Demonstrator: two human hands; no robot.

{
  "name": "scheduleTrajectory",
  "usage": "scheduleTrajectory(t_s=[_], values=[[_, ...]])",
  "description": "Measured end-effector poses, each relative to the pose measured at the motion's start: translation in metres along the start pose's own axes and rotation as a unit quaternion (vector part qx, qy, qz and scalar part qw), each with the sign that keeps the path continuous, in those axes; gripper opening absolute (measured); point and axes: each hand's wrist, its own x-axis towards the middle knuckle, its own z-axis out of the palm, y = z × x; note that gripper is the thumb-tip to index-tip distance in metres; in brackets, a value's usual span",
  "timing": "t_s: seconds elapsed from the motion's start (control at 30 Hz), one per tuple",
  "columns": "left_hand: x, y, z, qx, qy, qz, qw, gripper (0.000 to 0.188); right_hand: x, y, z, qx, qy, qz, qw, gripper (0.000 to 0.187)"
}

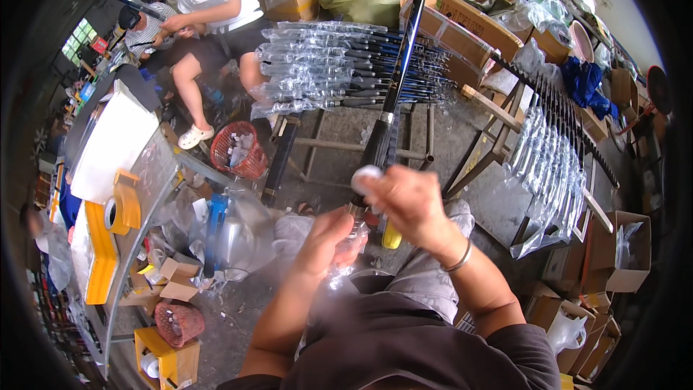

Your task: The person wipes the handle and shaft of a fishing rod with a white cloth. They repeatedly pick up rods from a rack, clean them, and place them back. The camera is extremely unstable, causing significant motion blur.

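A long dark fishing rod (404, 58) stands tilted up and away from my lap. My left hand (330, 240) is closed round the lower end of its handle, where clear plastic wrap (339, 278) hangs below the fingers. Pinched in my right hand (413, 204) is a small white wad (367, 173), perhaps cloth or tissue, which appears to rest against the black grip (377, 144) just above the left hand. Beneath my right hand a yellow object (391, 236) shows in part; its kind is unclear.
Ahead, several plastic-wrapped rods (310, 65) lie across a metal stand (325, 144). More wrapped rods (548, 162) lean on a rack at right. A red basket (240, 150) and a table with tape rolls (110, 213) stand left. Two other people (216, 0) sit at the far left.
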Motion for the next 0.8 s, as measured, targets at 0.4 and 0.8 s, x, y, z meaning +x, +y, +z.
scheduleTrajectory(t_s=[0.4, 0.8], values=[[0.003, 0.004, -0.004, -0.052, -0.057, -0.040, 0.996, 0.049, 0.005, 0.010, -0.003, 0.014, 0.040, 0.001, 0.999, 0.030], [0.006, 0.004, -0.004, -0.054, -0.094, -0.054, 0.993, 0.056, 0.016, 0.015, -0.015, 0.001, 0.057, -0.002, 0.998, 0.031]])
